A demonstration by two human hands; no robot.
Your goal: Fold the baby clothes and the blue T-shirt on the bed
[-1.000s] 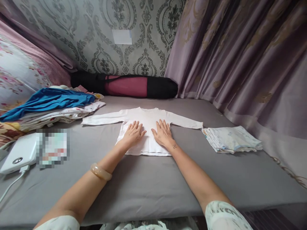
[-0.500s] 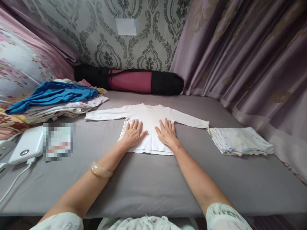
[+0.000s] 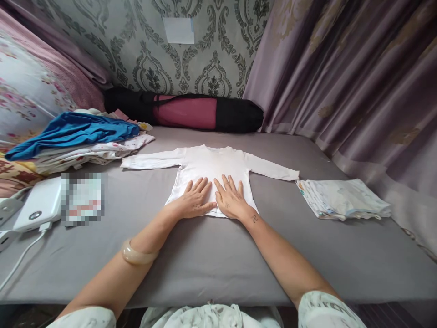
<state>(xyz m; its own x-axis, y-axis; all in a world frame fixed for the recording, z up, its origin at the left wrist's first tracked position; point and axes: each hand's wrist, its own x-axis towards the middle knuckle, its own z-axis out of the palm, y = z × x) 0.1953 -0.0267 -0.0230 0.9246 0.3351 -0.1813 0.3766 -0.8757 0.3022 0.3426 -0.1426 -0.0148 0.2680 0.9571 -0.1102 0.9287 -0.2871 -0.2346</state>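
Note:
A small white long-sleeved shirt [image 3: 213, 161] lies flat and spread out on the grey cloth surface [image 3: 211, 259], its sleeves stretched to both sides and its neck facing away from me. My left hand [image 3: 195, 199] rests palm down on the lower left of the shirt, fingers extended. Beside it, my right hand [image 3: 231, 197] presses flat on the lower middle, fingers spread. The two thumbs come close together near the hem. Neither hand grips anything. The right cuff reaches the edge of a folded stack of pale cloths [image 3: 344, 198].
At the left is a heap of clothes with a blue garment [image 3: 78, 130] on top. Nearer stand a white power bank [image 3: 41, 205] with a cable and a blurred-out item [image 3: 84, 200]. A long black and dark-red bag [image 3: 184, 111] lies along the wall; curtains [image 3: 307, 68] hang right.
Both hands have slid towards me down the shirt and moved closer together near the hem. The lower part of the shirt now looks more spread at its corners.

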